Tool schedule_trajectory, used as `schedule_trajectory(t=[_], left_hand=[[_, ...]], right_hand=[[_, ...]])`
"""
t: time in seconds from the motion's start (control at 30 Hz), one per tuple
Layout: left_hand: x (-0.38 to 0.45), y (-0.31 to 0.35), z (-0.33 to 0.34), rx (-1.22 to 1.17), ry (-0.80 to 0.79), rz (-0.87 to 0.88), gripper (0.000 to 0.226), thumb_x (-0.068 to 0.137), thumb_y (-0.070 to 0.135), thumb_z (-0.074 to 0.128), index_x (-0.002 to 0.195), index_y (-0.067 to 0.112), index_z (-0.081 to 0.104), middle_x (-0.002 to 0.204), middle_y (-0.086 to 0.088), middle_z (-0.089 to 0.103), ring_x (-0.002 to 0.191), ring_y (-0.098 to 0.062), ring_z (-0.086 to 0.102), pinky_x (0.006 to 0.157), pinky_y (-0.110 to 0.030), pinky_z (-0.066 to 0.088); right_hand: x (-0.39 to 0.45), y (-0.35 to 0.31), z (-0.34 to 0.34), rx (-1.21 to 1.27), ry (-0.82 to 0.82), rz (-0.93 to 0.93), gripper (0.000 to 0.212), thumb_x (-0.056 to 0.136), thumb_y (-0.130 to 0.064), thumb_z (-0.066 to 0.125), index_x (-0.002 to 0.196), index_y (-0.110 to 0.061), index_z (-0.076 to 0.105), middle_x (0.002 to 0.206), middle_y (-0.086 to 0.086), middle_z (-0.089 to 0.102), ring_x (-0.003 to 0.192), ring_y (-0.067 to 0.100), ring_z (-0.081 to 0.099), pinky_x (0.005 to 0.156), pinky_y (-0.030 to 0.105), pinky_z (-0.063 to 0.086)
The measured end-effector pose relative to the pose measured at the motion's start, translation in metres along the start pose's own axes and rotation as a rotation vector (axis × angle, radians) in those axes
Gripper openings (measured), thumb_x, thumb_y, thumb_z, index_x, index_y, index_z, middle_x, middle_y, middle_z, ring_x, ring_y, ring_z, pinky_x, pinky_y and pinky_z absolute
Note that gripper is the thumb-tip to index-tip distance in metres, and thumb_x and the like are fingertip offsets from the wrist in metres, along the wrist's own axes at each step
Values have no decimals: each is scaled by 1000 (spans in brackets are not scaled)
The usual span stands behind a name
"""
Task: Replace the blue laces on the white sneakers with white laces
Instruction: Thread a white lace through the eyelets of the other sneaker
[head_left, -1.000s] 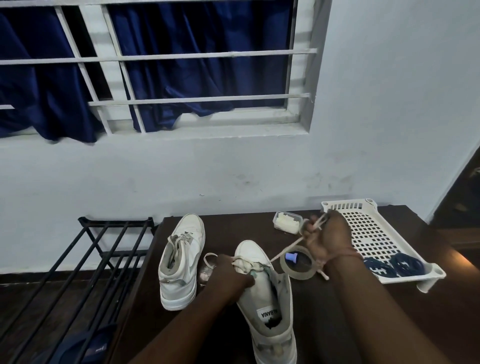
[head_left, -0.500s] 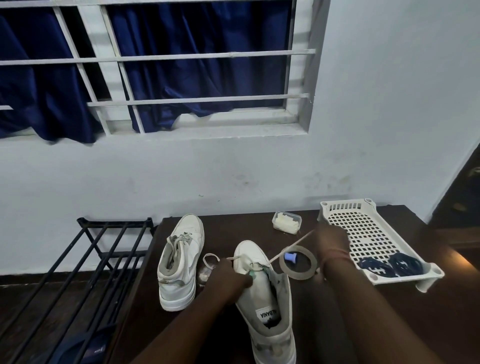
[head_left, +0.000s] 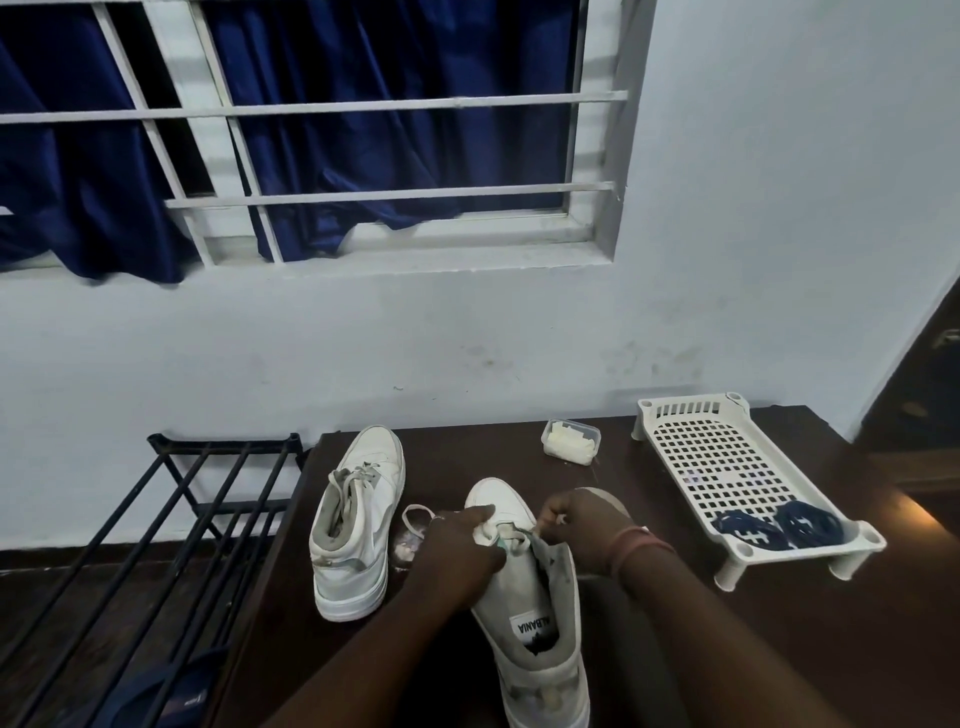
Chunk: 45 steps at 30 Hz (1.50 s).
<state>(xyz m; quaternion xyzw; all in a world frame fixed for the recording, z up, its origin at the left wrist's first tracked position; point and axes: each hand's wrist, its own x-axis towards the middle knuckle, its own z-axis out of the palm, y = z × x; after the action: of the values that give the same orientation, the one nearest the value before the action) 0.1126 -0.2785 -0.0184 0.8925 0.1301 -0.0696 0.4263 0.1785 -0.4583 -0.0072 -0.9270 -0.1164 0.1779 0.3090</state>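
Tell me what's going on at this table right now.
A person is relacing a white sneaker. The left hand grips its front while the right hand pinches a white lace at the eyelets. The second sneaker stands alongside, already laced white, and the blue laces lie in the white tray.

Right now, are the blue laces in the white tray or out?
In: two dark blue laces lie coiled at the white tray's near end.
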Motion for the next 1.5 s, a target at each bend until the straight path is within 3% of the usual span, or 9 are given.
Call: schedule_trajectory(t=[0.2, 0.37, 0.47, 0.63, 0.8, 0.93, 1.17, 1.3, 1.5], left_hand=[[1, -1, -8, 90, 22, -31, 56, 77, 31, 75, 131, 23, 65, 126, 4, 67, 114, -12, 63, 90, -19, 43], [12, 0, -25, 83, 22, -66, 40, 84, 44, 72, 61, 12, 65, 55, 2, 61, 55, -15, 57, 59, -25, 43], [14, 1, -30, 109, 12, -94, 39, 91, 35, 67, 58, 14, 63, 59, 1, 63, 55, -11, 57, 55, -24, 41], [20, 4, -26, -79, -3, -192, 36, 99, 23, 44, 82, 5, 70, 82, -9, 77, 83, -28, 70, 74, -33, 48], [20, -3, -21, -295, 42, -256, 37, 99, 18, 39, 79, 2, 65, 68, -6, 73, 66, -23, 64, 67, -33, 46], [20, 0, -22, -531, 66, -363, 37, 105, 23, 38, 81, 4, 59, 75, -12, 69, 58, -21, 59, 56, -26, 43], [6, 27, -70, 97, -86, -47, 53, 98, 55, 51, 87, 11, 79, 84, -4, 76, 73, -21, 68, 76, -30, 52], [2, 46, -107, -336, 139, -40, 42, 90, 51, 67, 73, 13, 72, 78, -4, 72, 75, -24, 67, 80, -34, 52], [-9, 63, -130, -997, 13, -16, 28, 105, 31, 49, 98, 11, 67, 72, 2, 59, 58, -11, 56, 64, -28, 45]], right_hand=[[6, 24, -24, -117, 190, 362, 23, 83, -30, 64, 87, -8, 70, 99, 11, 71, 88, 26, 65, 68, 22, 40], [-6, 21, -32, 24, 209, 473, 32, 68, -36, 79, 78, -11, 61, 83, 7, 64, 77, 24, 62, 65, 25, 42], [-2, 13, -33, 68, 161, 434, 43, 79, -47, 69, 97, -8, 67, 94, 10, 64, 91, 28, 65, 69, 26, 41], [-5, -14, -16, 157, -136, 292, 90, 49, -99, 50, 77, -15, 63, 63, 3, 54, 50, 17, 48, 50, 25, 37], [-8, -19, -10, 35, -142, 281, 45, 57, -57, 70, 68, -15, 60, 57, 4, 54, 47, 19, 48, 51, 27, 39], [-5, -15, -12, 36, -82, 303, 49, 51, -62, 70, 60, -15, 56, 53, 4, 52, 45, 21, 49, 51, 27, 41], [-19, -30, -49, 302, 106, 219, 32, 83, -35, 71, 71, -6, 65, 64, 15, 66, 53, 23, 58, 63, 38, 55], [-34, -44, -75, 325, 368, 117, 16, 80, -21, 72, 93, -14, 65, 84, 1, 67, 73, 13, 62, 67, 23, 45], [-52, -75, -93, 611, 465, -291, 9, 84, 2, 69, 89, -4, 73, 87, 13, 74, 82, 23, 72, 79, 31, 58]])
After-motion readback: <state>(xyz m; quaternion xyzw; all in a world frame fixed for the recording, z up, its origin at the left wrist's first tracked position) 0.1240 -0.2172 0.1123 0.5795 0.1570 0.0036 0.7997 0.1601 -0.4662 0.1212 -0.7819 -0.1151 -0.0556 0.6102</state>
